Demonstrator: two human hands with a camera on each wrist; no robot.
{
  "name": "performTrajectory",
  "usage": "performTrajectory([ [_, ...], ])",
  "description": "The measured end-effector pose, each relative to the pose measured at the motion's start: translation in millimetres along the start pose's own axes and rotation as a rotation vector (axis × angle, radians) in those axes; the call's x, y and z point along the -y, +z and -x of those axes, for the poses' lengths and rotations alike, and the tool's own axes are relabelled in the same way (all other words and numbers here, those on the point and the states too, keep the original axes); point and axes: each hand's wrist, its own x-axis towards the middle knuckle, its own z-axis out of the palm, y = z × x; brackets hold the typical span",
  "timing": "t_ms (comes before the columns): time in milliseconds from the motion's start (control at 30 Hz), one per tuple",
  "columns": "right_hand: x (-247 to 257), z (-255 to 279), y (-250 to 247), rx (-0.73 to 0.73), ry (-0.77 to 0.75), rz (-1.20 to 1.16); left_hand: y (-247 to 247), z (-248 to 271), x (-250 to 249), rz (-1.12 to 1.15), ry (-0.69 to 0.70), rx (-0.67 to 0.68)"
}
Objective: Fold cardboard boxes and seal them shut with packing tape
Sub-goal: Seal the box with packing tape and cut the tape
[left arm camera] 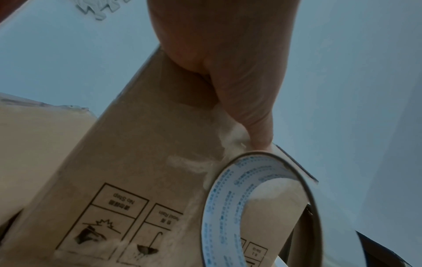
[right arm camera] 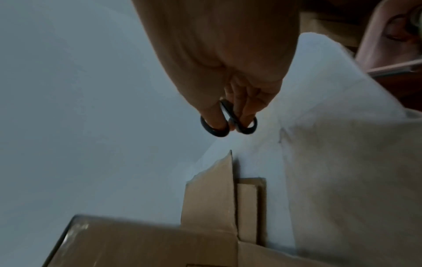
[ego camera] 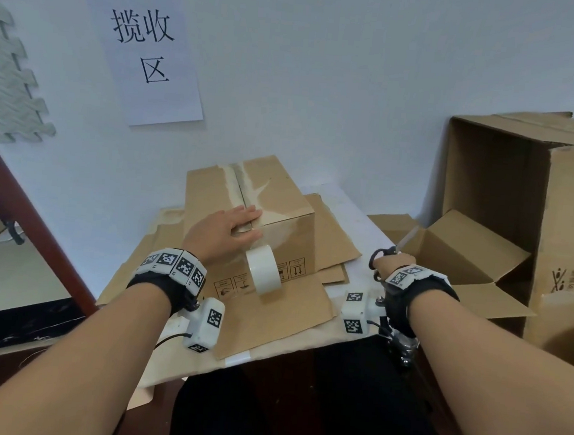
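**Left hand on the taped box, scissors in the right**

The left hand [ego camera: 227, 229] lies flat, fingers straight, on the near top edge of the closed cardboard box [ego camera: 212, 194], thumb over the front face. The box stands on flattened cardboard [ego camera: 271, 315] on the table [ego camera: 364, 223]. A tape roll [ego camera: 263, 273] hangs against the box front just below the thumb; the strip joining it to the box is hard to make out. The right hand [ego camera: 395, 262] grips black-handled scissors [ego camera: 384, 254], fingers through the loops; their blades blur against an open box [ego camera: 465, 252].
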Motion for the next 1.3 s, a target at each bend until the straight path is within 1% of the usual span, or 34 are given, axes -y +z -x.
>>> performTrajectory([
  [33,4,1,1,-0.035,-0.019,-0.026,-1,0,1,0.006,0.015,0.017],
  [100,18,2,6,-0.028,-0.105,-0.091,-5,-3,5,0.01,0.024,0.039],
  [133,25,9,7,-0.028,-0.134,-0.083,-7,-4,8,-0.017,0.014,0.045],
  [167,30,18,6,-0.06,-0.172,-0.067,-9,-4,11,-0.07,-0.007,0.053],
  [233,43,29,10,-0.183,-0.291,-0.047,-14,-2,20,-0.183,-0.099,0.085],
  [267,51,35,12,-0.228,-0.359,-0.082,-17,2,25,-0.2,-0.166,0.11],
  [333,68,48,18,-0.268,-0.485,-0.206,-20,13,36,-0.131,-0.27,0.147],
  [367,77,56,21,-0.274,-0.539,-0.261,-21,19,39,-0.069,-0.29,0.147],
  [467,101,73,27,-0.26,-0.696,-0.312,-21,30,40,0.022,-0.26,0.104],
  [533,112,77,34,-0.202,-0.778,-0.297,-20,33,42,0.045,-0.223,0.074],
  [667,121,79,41,-0.114,-0.916,-0.178,-25,30,44,0.092,-0.184,0.092],
  [867,126,81,41,-0.108,-1.017,0.071,-24,24,33,0.09,-0.123,0.119],
  [967,123,83,42,-0.147,-1.011,0.163,-20,21,26,0.064,-0.07,0.118],
  [1067,121,86,41,-0.173,-1.032,0.234,-21,18,27,0.085,-0.05,0.129],
  [1200,117,90,39,-0.215,-1.069,0.442,-23,9,29,0.095,-0.031,0.16],
  [1300,113,89,35,-0.248,-1.048,0.469,-20,3,26,0.108,-0.007,0.154],
])
